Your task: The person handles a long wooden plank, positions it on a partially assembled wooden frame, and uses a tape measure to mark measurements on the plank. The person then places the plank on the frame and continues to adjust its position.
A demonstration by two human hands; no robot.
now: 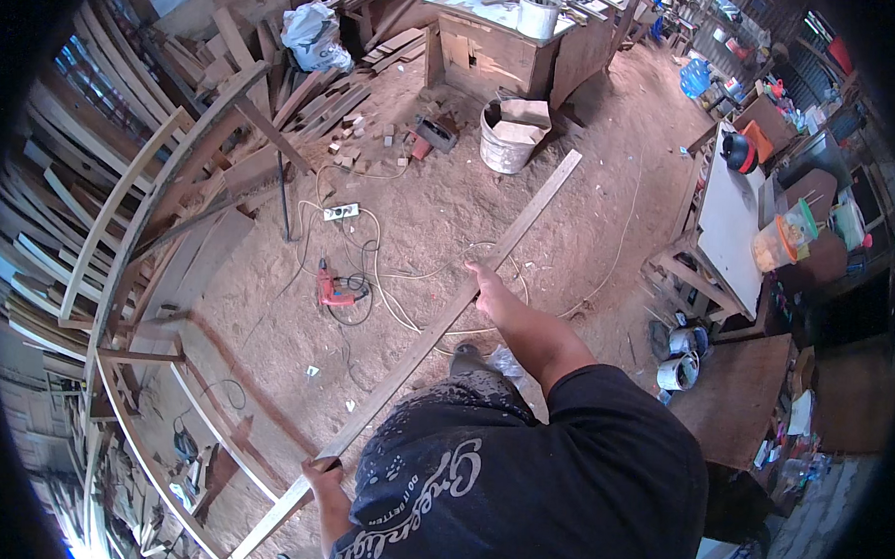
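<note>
A long, narrow wooden plank [397,373] runs slantwise across my front, from the lower left up toward the bucket. Closer to its far end, my right hand [489,289] is closed round the plank. My left hand [324,475] grips it near the lower end, close to the wooden frame. On the floor beyond the plank lies a red power drill [335,287] with its dark cord coiled beside it. A white extension socket [340,213] and its pale cable rest behind the drill.
To the left stands a long wooden frame [123,258] with stacked timber behind. A white bucket [504,153] with wood offcuts stands before a wooden workbench [490,59]. At right are a white-topped table [730,225] and paint cans [677,371]. Loose cable [377,267] loops over the floor.
</note>
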